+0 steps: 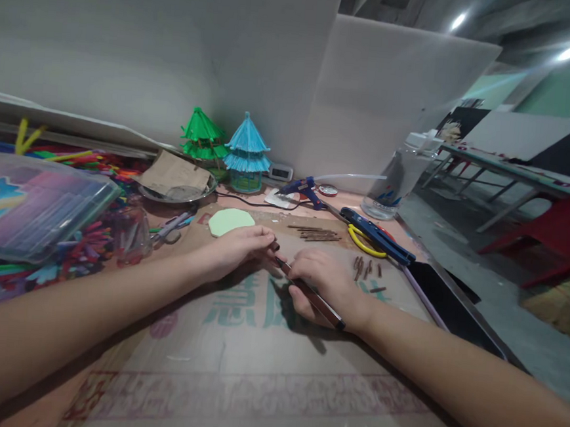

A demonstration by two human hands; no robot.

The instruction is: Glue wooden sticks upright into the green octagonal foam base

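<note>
My right hand (326, 286) is closed around a dark brown pen-like tool (315, 298), its tip pointing up-left toward my left hand. My left hand (240, 246) pinches a small dark stick piece (275, 245) at its fingertips, pressed to the cardboard sheet (253, 369). Tool tip and stick piece nearly meet between the two hands. A pale green octagon cutout (231, 222) lies just beyond my left hand. Several thin brown sticks (317, 234) lie beyond my right hand, and short cut brown pieces (365, 268) sit to its right.
Blue-handled cutters with a yellow grip (376, 240) and a blue glue gun (302, 190) lie at the back right. Green (201, 133) and blue (246, 151) stick pagoda models stand by the wall. A clear plastic box (29, 206) over coloured sticks fills the left. A water bottle (400, 180) and a dark tablet (450, 305) sit at the right.
</note>
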